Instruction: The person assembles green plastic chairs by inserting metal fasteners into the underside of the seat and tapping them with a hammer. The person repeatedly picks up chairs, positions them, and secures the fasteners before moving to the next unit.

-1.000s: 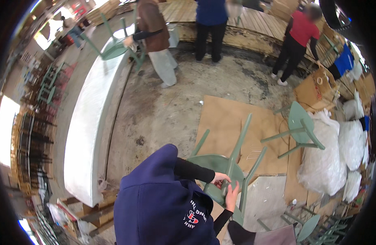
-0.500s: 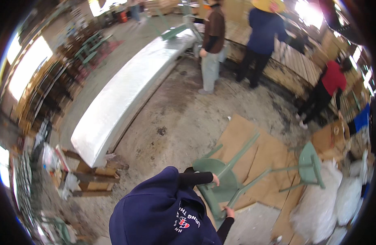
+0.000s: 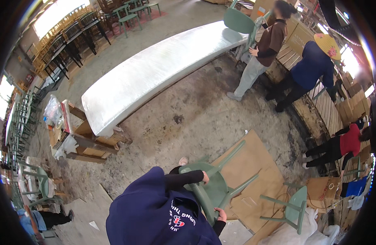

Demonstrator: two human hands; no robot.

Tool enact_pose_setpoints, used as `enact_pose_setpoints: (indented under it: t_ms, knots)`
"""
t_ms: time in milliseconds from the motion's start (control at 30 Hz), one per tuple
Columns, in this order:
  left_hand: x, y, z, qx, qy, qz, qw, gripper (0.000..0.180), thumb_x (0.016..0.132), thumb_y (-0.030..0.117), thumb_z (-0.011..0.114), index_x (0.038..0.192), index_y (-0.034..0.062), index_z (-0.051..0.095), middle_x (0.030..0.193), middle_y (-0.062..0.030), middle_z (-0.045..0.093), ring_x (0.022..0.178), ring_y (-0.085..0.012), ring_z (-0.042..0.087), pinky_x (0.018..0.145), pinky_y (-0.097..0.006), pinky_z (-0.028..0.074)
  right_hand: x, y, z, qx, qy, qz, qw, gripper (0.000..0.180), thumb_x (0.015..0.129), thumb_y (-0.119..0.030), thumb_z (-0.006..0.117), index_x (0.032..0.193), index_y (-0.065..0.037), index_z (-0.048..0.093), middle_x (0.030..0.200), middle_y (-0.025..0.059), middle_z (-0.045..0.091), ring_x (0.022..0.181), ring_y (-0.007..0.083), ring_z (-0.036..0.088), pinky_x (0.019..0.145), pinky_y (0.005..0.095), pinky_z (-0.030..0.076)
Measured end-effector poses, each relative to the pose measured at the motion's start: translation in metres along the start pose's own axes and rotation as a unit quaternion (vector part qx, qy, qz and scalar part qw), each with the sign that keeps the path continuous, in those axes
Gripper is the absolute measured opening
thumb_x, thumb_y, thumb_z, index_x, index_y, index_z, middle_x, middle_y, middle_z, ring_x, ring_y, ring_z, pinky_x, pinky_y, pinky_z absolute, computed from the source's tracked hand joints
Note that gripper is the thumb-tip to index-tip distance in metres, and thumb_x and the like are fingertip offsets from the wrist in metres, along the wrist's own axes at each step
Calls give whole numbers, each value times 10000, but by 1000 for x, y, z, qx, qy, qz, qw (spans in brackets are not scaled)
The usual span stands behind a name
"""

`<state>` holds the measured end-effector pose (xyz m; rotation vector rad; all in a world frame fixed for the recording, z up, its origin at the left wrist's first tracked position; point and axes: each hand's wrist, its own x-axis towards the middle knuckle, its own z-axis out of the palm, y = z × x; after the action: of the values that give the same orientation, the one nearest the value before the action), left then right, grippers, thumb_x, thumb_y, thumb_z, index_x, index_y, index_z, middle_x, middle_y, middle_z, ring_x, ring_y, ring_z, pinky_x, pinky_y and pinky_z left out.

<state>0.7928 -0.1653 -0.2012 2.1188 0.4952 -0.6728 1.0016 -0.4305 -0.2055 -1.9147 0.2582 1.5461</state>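
Observation:
A green wooden chair [image 3: 215, 185] is tipped over in front of me, its legs pointing away to the right. My left hand [image 3: 205, 177] is closed at the left end of its curved backrest, fingertips showing over the edge. My right hand [image 3: 221, 214] is wrapped round the frame at the other end of the backrest. Under the chair lies a flat brown cardboard sheet [image 3: 259, 161] on the floor. To the right, a second green chair [image 3: 298, 200] lies tipped against white plastic-wrapped bundles [image 3: 292, 233].
A long table covered in shiny plastic [image 3: 151, 77] runs across the far side. There a person in a brown vest [image 3: 273, 36] handles another green chair [image 3: 239, 20]. A worker in a straw hat [image 3: 310, 65] and one in red [image 3: 351, 141] stand rightward. A wooden crate [image 3: 92, 141] stands left.
My view has swung, so the table and workers appear shifted right. Both hands keep hold of the chair. The far chair has turned, showing its broad surface. A person at the lower left has come into view.

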Motion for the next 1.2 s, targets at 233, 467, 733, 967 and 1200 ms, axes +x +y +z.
enact_pose_setpoints:
  t_ms: [233,467,733,967,1200]
  knots:
    - [-75,-73,-37,-248,78,-144,955,373,694,347,695,951,78,706,901,-123,696,789,-236,669,746,-335,529,-42,-61,96,-102,-37,-135,985,142,720,-190,620,694,-63,677,666,18,604,645,133,549,591,304,420]
    - [-132,-122,-98,-389,143,-321,851,604,630,341,775,1022,-96,634,994,-239,658,919,-322,658,809,-371,524,-38,-127,193,-126,-64,-93,986,266,633,-67,715,861,40,629,741,75,630,654,166,595,611,317,464]
    - [-158,-142,-124,-384,171,-392,818,572,657,339,760,1031,-77,637,1033,-223,658,949,-298,660,827,-366,525,-16,-156,240,-131,-130,-95,978,190,653,-75,733,778,-11,604,723,61,614,610,147,560,558,291,431]
    - [-156,-124,-138,-356,204,-417,811,548,682,346,749,1034,-59,637,1033,-214,660,950,-308,655,828,-370,524,0,-183,234,-150,-155,-76,974,267,627,-46,708,866,28,612,761,89,638,666,175,600,627,319,483]
    - [-131,-84,-156,-192,210,-381,879,683,760,453,668,1096,-129,542,1165,-277,561,1074,-368,582,895,-398,488,19,-201,201,-157,-203,-70,964,160,706,-108,679,818,-14,615,730,58,625,635,149,587,624,291,465]
